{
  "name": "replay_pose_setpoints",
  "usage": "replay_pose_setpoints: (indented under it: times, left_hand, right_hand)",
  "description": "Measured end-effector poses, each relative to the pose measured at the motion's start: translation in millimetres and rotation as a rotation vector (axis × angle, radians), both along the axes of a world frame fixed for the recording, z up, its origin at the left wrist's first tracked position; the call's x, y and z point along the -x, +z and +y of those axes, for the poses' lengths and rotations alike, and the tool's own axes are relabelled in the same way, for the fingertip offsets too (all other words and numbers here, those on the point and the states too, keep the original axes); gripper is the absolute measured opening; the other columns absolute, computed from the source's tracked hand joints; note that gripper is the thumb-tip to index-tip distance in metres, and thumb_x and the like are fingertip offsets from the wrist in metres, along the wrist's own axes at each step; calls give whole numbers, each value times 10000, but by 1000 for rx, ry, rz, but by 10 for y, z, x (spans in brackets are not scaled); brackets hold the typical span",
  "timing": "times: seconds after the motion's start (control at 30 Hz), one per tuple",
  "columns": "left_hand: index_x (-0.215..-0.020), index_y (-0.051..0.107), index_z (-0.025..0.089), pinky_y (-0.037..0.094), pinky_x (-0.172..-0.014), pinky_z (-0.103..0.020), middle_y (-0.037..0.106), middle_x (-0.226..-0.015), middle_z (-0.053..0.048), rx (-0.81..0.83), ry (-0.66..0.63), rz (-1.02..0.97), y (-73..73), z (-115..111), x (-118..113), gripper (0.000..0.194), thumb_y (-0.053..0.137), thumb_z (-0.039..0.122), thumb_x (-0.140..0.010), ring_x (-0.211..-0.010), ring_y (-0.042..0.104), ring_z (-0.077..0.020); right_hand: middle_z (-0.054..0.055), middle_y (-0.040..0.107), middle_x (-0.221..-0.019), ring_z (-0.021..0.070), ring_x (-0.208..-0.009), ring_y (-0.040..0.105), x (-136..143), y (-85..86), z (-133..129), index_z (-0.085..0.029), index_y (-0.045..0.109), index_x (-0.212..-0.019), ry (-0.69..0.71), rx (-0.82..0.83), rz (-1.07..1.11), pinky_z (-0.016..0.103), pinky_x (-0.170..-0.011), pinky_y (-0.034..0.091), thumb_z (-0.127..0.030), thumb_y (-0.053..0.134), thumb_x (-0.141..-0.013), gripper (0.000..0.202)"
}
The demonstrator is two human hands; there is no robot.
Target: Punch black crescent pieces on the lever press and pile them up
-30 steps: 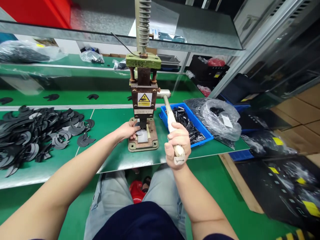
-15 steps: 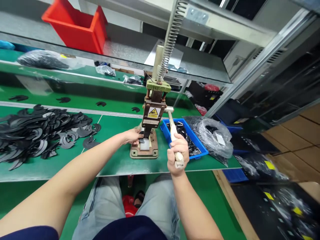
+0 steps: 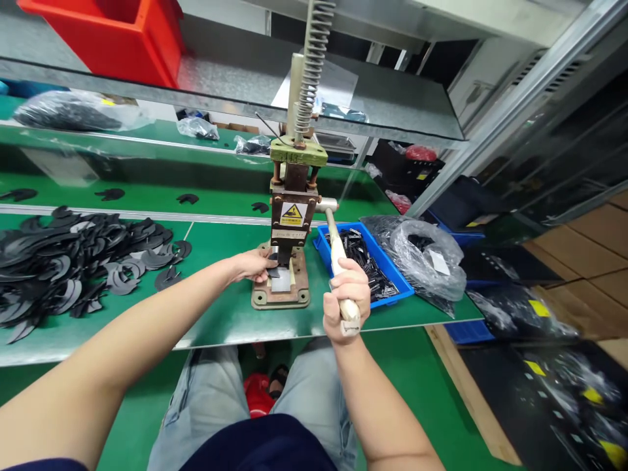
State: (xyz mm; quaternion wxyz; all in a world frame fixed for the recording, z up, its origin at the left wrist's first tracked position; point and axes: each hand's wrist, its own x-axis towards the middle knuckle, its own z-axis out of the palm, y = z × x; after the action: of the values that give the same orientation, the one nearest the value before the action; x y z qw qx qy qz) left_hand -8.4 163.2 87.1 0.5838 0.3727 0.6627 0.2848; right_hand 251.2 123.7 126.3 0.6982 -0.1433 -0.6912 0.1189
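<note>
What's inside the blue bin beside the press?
Small black parts, heaped loosely, in the blue bin. The bin's floor and the lower layers are covered by the heap; the lever and right hand hide some of its left side.

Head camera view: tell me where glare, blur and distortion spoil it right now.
Head view: right-hand cartons soft and slanted, probably lens stretch; pale glare along the green worktop's near edge; bright highlights on the clear plastic bag; press, left hand and right hand fairly clear.
</note>
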Motion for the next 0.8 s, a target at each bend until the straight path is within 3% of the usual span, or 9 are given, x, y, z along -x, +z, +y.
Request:
replay_pose_setpoints:
  times: [0.17,0.27,0.4,0.47,0.53,0.67,0.73,0.8]
  left_hand:
    - [-1063,650,215,453,-477,-217,613,-554,38,-82,65,63,-23,-121,-114,299,833,370,-884,-425,579,-124]
    - [-1026,637,204,434,-473,-225,627,-585,30,-238,109,157,17,-223,-209,272,809,360,-884,-467,586,-133]
    - [-1046,678,188,502,-566,-257,689,-726,-13,-469,24,93,-39,-561,-113,254,718,405,-920,-640,662,-167]
    - [-1098,717,192,558,-689,-295,732,-851,-43,-568,49,192,-147,-823,133,312,675,455,-937,-767,696,-188]
    - [-1140,743,204,581,-827,-340,757,-999,-72,-623,162,443,-278,-1130,509,368,663,500,-935,-889,709,-212]
    - [-1194,741,180,565,-992,-448,736,-1163,-149,-515,334,996,-500,-1675,1357,456,655,526,-910,-1026,707,-299]
    - [-1283,710,163,528,-1081,-478,721,-1265,-187,-454,292,1142,-572,-1828,1647,574,672,587,-897,-1201,674,-357]
    - [-1379,666,161,484,-1149,-493,694,-1388,-199,-427,183,1201,-618,-1899,1795,680,675,639,-895,-1317,628,-383]
  right_hand:
    - [1,622,-916,242,-1053,686,-26,15,0,-257,588,-946,-14,-8,-35,620,-1087,576,-243,696,-916,112]
    - [2,627,-920,245,-1054,689,-56,41,-7,-254,585,-945,-8,-6,-64,629,-1083,577,-234,707,-908,130]
    - [-3,631,-916,240,-1027,693,-63,80,3,-253,587,-936,-20,-22,-66,627,-1075,585,-212,724,-887,151]
    - [-8,629,-917,221,-969,686,-49,89,24,-251,590,-936,-16,-26,-55,631,-1081,585,-200,731,-876,161]
    - [-9,627,-915,213,-939,679,-29,90,44,-247,591,-936,-2,-29,-44,632,-1079,586,-200,738,-866,169]
    - [-3,619,-895,218,-937,676,18,79,55,-240,589,-925,10,-29,-5,637,-1081,583,-210,744,-858,171]
    - [0,615,-892,224,-939,677,35,73,55,-241,590,-925,-4,-21,15,643,-1077,585,-234,745,-864,166]
    - [3,613,-889,230,-937,681,37,71,60,-251,590,-924,-22,-12,26,645,-1068,591,-263,748,-871,168]
